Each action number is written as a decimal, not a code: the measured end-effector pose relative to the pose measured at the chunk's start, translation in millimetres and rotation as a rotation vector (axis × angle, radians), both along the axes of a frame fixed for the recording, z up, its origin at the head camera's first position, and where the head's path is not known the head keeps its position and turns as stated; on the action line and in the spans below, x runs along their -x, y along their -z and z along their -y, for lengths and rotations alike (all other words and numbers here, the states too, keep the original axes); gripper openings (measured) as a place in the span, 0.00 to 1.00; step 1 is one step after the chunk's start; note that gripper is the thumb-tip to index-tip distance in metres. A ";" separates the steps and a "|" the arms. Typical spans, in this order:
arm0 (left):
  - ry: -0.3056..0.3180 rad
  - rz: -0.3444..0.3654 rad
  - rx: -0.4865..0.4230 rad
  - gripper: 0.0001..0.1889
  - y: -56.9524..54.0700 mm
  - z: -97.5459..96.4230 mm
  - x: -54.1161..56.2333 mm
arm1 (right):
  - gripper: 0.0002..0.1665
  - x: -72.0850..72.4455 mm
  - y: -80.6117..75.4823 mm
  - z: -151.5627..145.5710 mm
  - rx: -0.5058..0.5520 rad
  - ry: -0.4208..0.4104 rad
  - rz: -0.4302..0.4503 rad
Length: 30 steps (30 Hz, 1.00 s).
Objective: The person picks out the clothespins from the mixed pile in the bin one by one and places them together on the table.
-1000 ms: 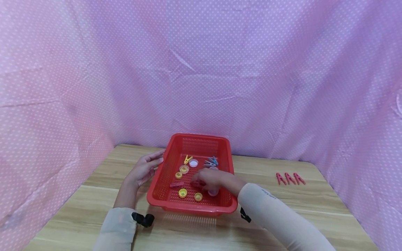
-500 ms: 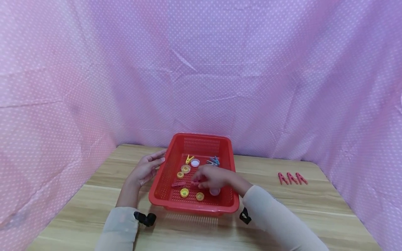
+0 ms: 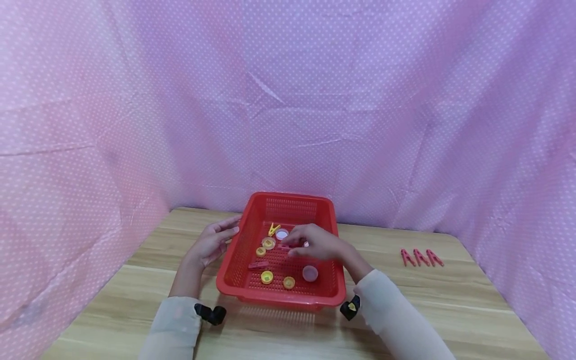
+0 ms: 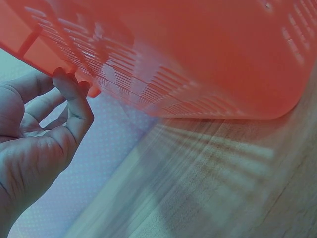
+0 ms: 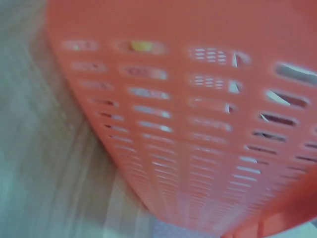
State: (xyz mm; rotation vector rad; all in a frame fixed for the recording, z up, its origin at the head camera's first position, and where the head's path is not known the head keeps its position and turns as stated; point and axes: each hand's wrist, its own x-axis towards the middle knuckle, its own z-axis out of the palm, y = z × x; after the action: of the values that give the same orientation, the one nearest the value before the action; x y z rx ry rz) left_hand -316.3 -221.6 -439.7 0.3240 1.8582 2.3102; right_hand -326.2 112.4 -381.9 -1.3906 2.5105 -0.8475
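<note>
A red plastic basket (image 3: 279, 298) stands tilted on the table, with small things on its floor. My left hand (image 3: 211, 245) grips its left rim; in the left wrist view, the left hand's fingers (image 4: 74, 106) curl at the rim. Over the basket's middle, my right hand (image 3: 317, 242) pinches a pink clothespin (image 3: 283, 247) between thumb and fingertips. Below and left lies another pink clothespin (image 3: 258, 265). A yellow clothespin (image 3: 273, 229) is farther back, beside a white round cap (image 3: 281, 234). In the right wrist view the basket wall hides the right hand.
Several yellow round caps (image 3: 267, 277) and a clear round cap (image 3: 310, 273) lie in the basket. Three pink clothespins (image 3: 420, 257) stand in a row on the wooden table (image 3: 450, 295) to the right. A pink dotted cloth (image 3: 315, 100) hangs behind.
My right hand has lifted and moved away from me with the pink clothespin, uncovering the clear cap and covering the blue clothespins. The left hand stays at the rim.
</note>
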 end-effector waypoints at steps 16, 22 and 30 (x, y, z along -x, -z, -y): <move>0.008 -0.012 0.005 0.28 1.7 0.4 0.3 | 0.18 -3.1 -18.0 -45.9 0.096 0.129 -0.058; -0.007 0.006 0.001 0.28 1.9 0.6 -0.2 | 0.18 -7.0 -21.5 -62.5 0.138 0.170 -0.088; -0.006 -0.002 0.009 0.28 1.2 1.2 -0.9 | 0.18 -10.8 -16.3 -93.3 0.191 0.249 -0.106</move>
State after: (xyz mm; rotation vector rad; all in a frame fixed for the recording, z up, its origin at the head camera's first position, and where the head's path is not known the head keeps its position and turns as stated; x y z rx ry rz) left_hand -315.4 -222.9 -440.9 0.3192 1.8721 2.3062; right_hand -315.3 205.8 -365.6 -1.2185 2.7888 -1.1134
